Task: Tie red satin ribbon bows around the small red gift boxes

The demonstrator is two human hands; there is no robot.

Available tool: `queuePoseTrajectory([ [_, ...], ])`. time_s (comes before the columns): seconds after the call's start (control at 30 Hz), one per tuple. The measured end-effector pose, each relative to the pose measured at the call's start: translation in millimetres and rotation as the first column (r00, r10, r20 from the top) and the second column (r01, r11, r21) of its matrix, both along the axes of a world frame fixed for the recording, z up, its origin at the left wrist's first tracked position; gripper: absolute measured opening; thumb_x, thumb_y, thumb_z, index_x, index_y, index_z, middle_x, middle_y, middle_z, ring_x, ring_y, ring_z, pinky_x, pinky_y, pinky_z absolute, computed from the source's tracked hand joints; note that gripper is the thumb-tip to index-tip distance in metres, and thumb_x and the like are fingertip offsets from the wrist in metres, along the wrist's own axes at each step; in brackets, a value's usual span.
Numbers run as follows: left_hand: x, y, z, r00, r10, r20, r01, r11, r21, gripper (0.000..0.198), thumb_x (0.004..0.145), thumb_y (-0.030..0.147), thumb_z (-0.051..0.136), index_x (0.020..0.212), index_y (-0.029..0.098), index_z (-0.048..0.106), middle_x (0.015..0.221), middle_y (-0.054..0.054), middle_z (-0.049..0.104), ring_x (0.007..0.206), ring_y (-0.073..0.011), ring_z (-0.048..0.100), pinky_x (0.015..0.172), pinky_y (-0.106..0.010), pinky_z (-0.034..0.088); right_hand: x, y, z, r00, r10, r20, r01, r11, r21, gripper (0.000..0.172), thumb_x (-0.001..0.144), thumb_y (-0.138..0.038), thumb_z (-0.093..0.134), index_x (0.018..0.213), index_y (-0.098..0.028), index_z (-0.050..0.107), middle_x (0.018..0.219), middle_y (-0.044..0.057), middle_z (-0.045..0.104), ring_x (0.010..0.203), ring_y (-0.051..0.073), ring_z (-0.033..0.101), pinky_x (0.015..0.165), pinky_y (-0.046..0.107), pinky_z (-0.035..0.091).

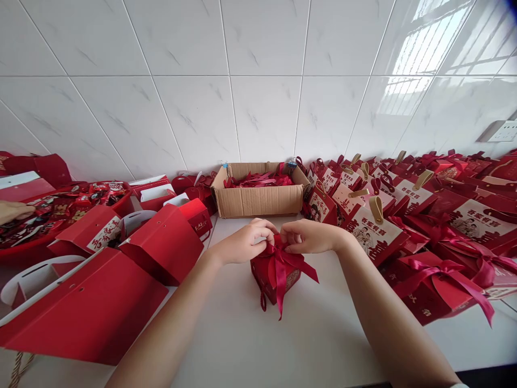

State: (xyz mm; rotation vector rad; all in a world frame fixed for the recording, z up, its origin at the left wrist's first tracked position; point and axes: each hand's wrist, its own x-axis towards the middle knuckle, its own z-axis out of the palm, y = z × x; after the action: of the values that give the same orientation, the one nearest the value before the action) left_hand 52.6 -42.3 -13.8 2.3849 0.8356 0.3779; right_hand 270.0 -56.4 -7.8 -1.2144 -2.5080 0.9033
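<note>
A small red gift box stands on the white table in front of me. On its top lies a dark pink satin ribbon, looped there with its tails hanging down the front and out to the right. My left hand pinches the ribbon from the left, fingers bent at the knot. From the right, my right hand also has its fingers closed on the ribbon, close to the left fingertips. The fingers partly cover the knot. A dark red cord loop dangles at the box's lower left.
Behind the gift box, a cardboard box holds red ribbons. Open red boxes crowd the left, beside a red basin of wrapped sweets with another person's hand over it. Closed gift boxes fill the right.
</note>
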Motion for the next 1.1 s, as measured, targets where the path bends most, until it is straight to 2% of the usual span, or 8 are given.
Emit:
queuePoseTrajectory([
  [0.1, 2.3, -0.8, 1.1, 1.0, -0.001, -0.006, 0.001, 0.997, 0.081, 0.022, 0.077, 0.01, 0.038, 0.07, 0.02, 0.056, 0.116, -0.002, 0.054, 0.109, -0.0199, 0.049, 0.089, -0.032, 0.045, -1.4, -0.9, 1.3, 0.999, 0.032, -0.036, -0.032, 0.999, -0.003, 0.004, 0.076, -0.022, 0.055, 0.075, -0.019, 0.052, 0.071, -0.002, 0.053, 0.059, 0.01, 0.045, 0.051, 0.022, 0.036],
  [0.23, 4.0, -0.8, 1.2, 1.0, -0.012, -0.001, 0.012, 0.987, 0.158, 0.023, 0.074, 0.007, 0.037, 0.067, 0.02, 0.056, 0.112, -0.002, 0.056, 0.108, -0.0199, 0.049, 0.088, -0.032, 0.045, -2.2, -1.4, 2.8, 0.989, 0.104, -0.11, -0.107, 0.994, -0.023, 0.008, 0.079, -0.025, 0.054, 0.078, -0.018, 0.054, 0.069, -0.003, 0.051, 0.058, 0.009, 0.044, 0.051, 0.021, 0.036],
  [0.37, 3.7, -1.2, 0.4, 1.0, -0.007, -0.008, 0.008, 0.976, 0.219, 0.024, 0.075, 0.008, 0.037, 0.068, 0.02, 0.057, 0.11, -0.003, 0.057, 0.11, -0.0198, 0.047, 0.089, -0.031, 0.044, -0.7, 0.9, 1.5, 0.991, 0.088, -0.105, -0.095, 0.993, -0.066, 0.015, 0.081, -0.031, 0.054, 0.079, -0.017, 0.056, 0.066, -0.003, 0.051, 0.056, 0.009, 0.044, 0.049, 0.021, 0.035],
  [0.63, 2.2, -1.5, 3.5, 0.999, -0.004, -0.033, 0.011, 0.977, 0.212, 0.026, 0.075, 0.008, 0.037, 0.068, 0.02, 0.058, 0.109, -0.003, 0.058, 0.11, -0.0208, 0.045, 0.091, -0.033, 0.042, -1.0, 5.5, -4.8, 0.973, 0.079, -0.215, -0.091, 0.995, -0.049, 0.019, 0.079, -0.034, 0.059, 0.076, -0.017, 0.053, 0.068, -0.003, 0.051, 0.058, 0.009, 0.045, 0.051, 0.02, 0.036],
  [0.7, 2.2, -2.2, 4.3, 0.999, -0.006, -0.036, 0.013, 0.981, 0.193, 0.024, 0.079, 0.013, 0.039, 0.068, 0.02, 0.059, 0.108, -0.003, 0.059, 0.11, -0.0215, 0.045, 0.091, -0.034, 0.042, -0.6, 6.3, -5.7, 0.968, 0.088, -0.233, -0.107, 0.992, -0.071, 0.019, 0.08, -0.035, 0.059, 0.079, -0.016, 0.055, 0.069, -0.002, 0.053, 0.059, 0.009, 0.046, 0.052, 0.021, 0.037],
  [0.8, 4.3, -4.9, 4.0, 1.0, 0.018, -0.025, -0.013, 0.982, 0.186, 0.029, 0.086, 0.032, 0.042, 0.067, 0.02, 0.061, 0.104, -0.005, 0.059, 0.108, -0.0221, 0.047, 0.087, -0.033, 0.043, 0.8, 7.7, -6.3, 0.963, 0.101, -0.25, -0.122, 0.99, -0.07, 0.018, 0.08, -0.033, 0.059, 0.084, -0.015, 0.059, 0.072, -0.001, 0.056, 0.063, 0.01, 0.049, 0.055, 0.021, 0.039],
  [0.87, 6.5, -6.8, 2.4, 0.999, 0.043, -0.015, -0.039, 0.981, 0.19, 0.034, 0.087, 0.043, 0.044, 0.068, 0.021, 0.062, 0.101, -0.004, 0.06, 0.105, -0.0215, 0.049, 0.083, -0.032, 0.044, 1.8, 8.4, -6.3, 0.964, 0.104, -0.243, -0.121, 0.991, -0.057, 0.018, 0.081, -0.031, 0.058, 0.087, -0.015, 0.06, 0.072, -0.001, 0.057, 0.063, 0.01, 0.049, 0.056, 0.021, 0.039],
  [1.1, 8.8, -7.8, -3.4, 0.999, 0.045, 0.0, -0.045, 0.986, 0.161, 0.034, 0.084, 0.045, 0.048, 0.063, 0.02, 0.057, 0.096, -0.004, 0.058, 0.099, -0.0203, 0.052, 0.079, -0.031, 0.045, 3.5, 8.0, -5.3, 0.969, 0.08, -0.236, -0.094, 0.994, -0.049, 0.017, 0.079, -0.027, 0.059, 0.091, -0.016, 0.059, 0.079, 0.0, 0.06, 0.069, 0.011, 0.053, 0.06, 0.022, 0.042],
])
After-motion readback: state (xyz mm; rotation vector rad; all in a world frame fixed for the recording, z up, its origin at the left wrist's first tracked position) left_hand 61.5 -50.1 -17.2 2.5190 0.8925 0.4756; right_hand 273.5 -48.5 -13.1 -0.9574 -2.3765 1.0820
